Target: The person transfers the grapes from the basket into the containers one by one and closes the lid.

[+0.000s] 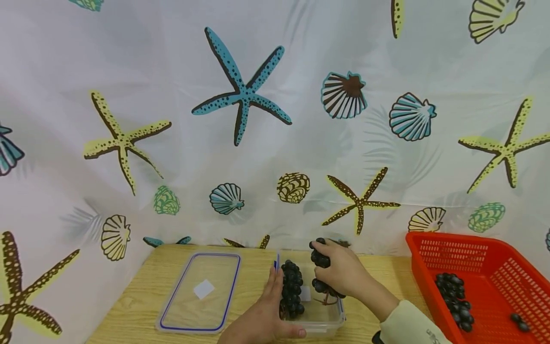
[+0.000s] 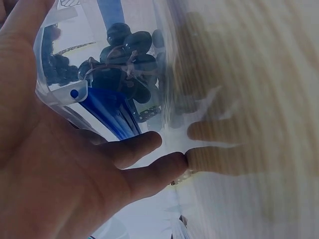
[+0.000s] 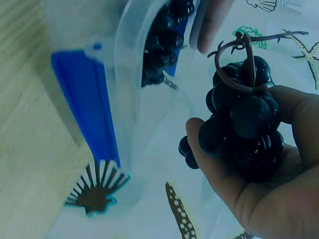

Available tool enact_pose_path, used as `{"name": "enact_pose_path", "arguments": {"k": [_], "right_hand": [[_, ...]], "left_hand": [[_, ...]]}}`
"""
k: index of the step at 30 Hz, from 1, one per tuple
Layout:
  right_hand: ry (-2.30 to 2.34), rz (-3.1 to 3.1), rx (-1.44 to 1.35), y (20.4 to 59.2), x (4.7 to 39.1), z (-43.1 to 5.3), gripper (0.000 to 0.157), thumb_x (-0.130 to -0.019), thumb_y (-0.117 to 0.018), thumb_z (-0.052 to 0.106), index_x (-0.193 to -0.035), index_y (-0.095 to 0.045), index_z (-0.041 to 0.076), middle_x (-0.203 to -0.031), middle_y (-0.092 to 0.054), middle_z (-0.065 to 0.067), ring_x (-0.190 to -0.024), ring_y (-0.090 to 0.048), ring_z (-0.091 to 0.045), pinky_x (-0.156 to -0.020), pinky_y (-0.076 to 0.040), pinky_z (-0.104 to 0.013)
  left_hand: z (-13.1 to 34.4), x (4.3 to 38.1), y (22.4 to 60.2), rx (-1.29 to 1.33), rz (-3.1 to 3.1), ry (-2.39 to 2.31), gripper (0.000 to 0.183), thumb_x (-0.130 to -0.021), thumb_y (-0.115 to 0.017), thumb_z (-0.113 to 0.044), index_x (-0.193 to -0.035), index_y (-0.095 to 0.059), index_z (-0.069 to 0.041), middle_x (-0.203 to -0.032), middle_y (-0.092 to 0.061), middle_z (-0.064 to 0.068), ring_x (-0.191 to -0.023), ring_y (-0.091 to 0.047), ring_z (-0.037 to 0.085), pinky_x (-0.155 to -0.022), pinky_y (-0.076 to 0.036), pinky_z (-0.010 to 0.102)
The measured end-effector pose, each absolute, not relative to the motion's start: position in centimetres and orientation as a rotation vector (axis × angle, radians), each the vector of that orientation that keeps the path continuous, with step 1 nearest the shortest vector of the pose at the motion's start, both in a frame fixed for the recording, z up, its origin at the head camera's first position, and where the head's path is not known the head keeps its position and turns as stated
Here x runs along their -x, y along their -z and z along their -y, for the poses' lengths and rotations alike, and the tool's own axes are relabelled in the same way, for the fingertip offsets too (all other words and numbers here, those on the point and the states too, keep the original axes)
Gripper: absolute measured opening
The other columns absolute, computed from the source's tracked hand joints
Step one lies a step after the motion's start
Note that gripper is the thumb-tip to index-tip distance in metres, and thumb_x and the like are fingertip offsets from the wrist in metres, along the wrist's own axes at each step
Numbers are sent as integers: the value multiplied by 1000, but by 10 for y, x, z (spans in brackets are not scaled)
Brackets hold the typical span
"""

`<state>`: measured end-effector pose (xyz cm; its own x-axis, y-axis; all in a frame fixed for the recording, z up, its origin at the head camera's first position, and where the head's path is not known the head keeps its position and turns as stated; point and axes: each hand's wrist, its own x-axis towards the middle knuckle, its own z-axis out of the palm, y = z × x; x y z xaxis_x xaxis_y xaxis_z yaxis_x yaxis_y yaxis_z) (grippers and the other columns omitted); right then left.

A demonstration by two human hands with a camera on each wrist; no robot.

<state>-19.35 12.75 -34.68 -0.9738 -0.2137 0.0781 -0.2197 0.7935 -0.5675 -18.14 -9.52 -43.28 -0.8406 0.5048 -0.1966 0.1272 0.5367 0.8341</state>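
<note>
Worn on the head, one camera faces forward and down over the wooden tabletop (image 1: 129, 306) to the seashell-and-starfish curtain (image 1: 296, 143). Wrist cameras sit close to the left hand (image 2: 70, 164) and right hand (image 3: 279, 194) (both views turned sideways), sharing the clear container (image 1: 320, 328) of black grapes (image 1: 292, 289).

Curtain-backed tabletop setup, home or studio I can't tell | far: starfish-and-seashell-print curtain (image 1: 266, 153) | near: wood-grain table (image 1: 133, 310) | right: red plastic basket (image 1: 490, 291) of black grapes (image 1: 453, 298) | left: clear food-container lid (image 1: 206, 308)
</note>
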Motion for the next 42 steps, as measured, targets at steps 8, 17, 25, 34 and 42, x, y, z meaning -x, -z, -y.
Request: {"name": "enact_pose_path", "arguments": {"k": [8,17,25,34,42], "right_hand": [[-850,3044,-392,371,197,-112,66,-88,-73,11,-149,-49,2,-155,-32,-33,-54,-56,-24,-48,-37,-32],[-580,3120,-410,386,189,-101,66,-85,-80,19,-144,-55,1,-144,-47,-32,-89,-68,-36,-64,-55,-47],[-406,3103,-628,386,178,-102,32,-94,-73,29,-112,-74,3,-99,-75,-9,-86,-71,-25,-73,-57,-43],[-295,3012,-622,369,177,-101,17,-89,-74,14,-76,-65,12,-65,-56,3,-57,-52,-13,-51,-46,-36],[-529,2985,-847,372,188,-75,13,-95,-69,14,-105,-77,14,-90,-71,4,-81,-66,-12,-73,-55,-34]], "left_hand": [[96,182,433,-561,-2361,-1242,130,-82,-83,-50,-162,12,-10,-163,23,20,-145,-10,57,-103,-34,69],[93,181,434,-549,-2375,-1233,132,-80,-83,-53,-162,12,-11,-164,22,19,-145,-9,56,-104,-34,68],[92,181,434,-547,-2369,-1245,132,-80,-83,-54,-162,12,-10,-164,22,19,-145,-10,56,-104,-34,67],[93,182,434,-551,-2385,-1231,132,-81,-83,-52,-161,12,-8,-164,22,20,-145,-10,56,-104,-35,67],[95,182,438,-600,-2356,-1299,130,-81,-85,-48,-162,9,-10,-163,21,22,-145,-9,56,-106,-32,66]]}}
